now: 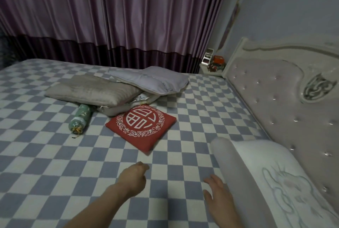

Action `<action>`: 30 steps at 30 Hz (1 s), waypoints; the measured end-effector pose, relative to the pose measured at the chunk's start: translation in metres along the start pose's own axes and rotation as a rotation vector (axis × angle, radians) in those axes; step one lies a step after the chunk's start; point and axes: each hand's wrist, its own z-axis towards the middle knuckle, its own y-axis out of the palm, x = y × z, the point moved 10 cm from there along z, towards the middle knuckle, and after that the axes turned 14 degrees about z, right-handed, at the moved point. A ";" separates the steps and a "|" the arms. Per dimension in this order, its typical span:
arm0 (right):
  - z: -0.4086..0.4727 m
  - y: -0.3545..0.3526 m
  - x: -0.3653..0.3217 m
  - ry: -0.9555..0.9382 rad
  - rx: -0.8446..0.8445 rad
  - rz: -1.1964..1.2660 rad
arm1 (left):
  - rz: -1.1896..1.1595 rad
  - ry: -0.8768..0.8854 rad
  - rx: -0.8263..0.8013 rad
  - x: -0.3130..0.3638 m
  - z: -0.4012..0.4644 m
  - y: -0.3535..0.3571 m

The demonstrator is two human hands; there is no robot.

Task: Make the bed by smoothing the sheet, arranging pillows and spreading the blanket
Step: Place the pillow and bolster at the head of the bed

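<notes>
White pillow [271, 178]: against headboard [275, 99], just beside right hand [218, 196], fingers spread, empty. Left hand [134, 178]: apparently clenched, above checkered sheet [55, 163].

Blue-and-white checked sheet [55, 154], red white-patterned cushion [141, 126], purple curtains [110, 16].

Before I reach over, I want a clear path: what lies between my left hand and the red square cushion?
Only bare checkered sheet, in the head view, between left hand and red square cushion.
</notes>
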 end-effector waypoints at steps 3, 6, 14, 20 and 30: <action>0.041 0.032 -0.018 0.010 -0.034 0.017 | 0.012 -0.030 -0.003 -0.026 0.045 0.001; 0.086 0.073 -0.022 0.006 -0.092 0.001 | -0.007 -0.072 -0.038 -0.053 0.091 0.018; 0.176 0.187 0.040 0.209 -0.345 -0.022 | -0.026 -0.088 -0.160 -0.082 0.185 0.093; 0.258 0.244 -0.033 0.025 -0.283 0.017 | 0.047 -0.049 -0.136 -0.088 0.231 0.126; 0.354 0.332 -0.064 -0.088 -0.611 -0.430 | 0.086 -0.200 0.276 -0.221 0.267 0.099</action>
